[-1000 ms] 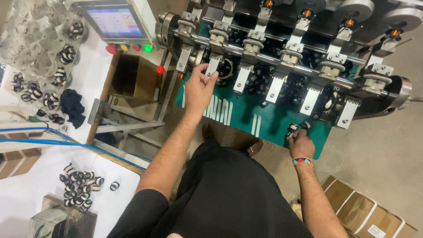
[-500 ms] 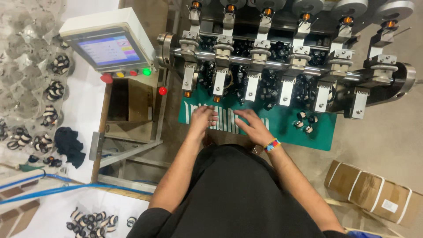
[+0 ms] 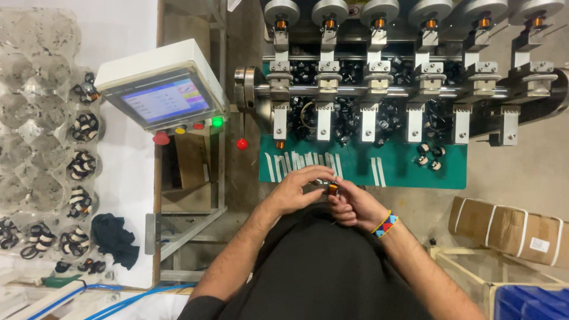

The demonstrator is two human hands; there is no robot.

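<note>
My left hand [image 3: 299, 188] and my right hand [image 3: 351, 204] meet in front of my lap, both pinching a small copper-wound coil [image 3: 333, 189] between the fingertips. A beaded bracelet [image 3: 385, 224] circles my right wrist. Just beyond the hands lies the green shelf [image 3: 403, 175] of a multi-spindle winding machine [image 3: 409, 89], with white strips [image 3: 302, 163] lined up on it and a few small black and white bobbins [image 3: 428, 156] loose at its right.
A touch-screen control panel [image 3: 166, 99] with coloured buttons stands at the left, a red knob lever [image 3: 242, 143] beside it. A clear tray [image 3: 53, 148] on a white table holds wound coils. A dark cloth [image 3: 115, 240], cardboard box [image 3: 510, 228] and blue crate [image 3: 530, 302] sit nearby.
My left hand dropped from the machine's spindles and my right hand came in from the shelf's right end. Both moved off the white strips and now meet on the small coil.
</note>
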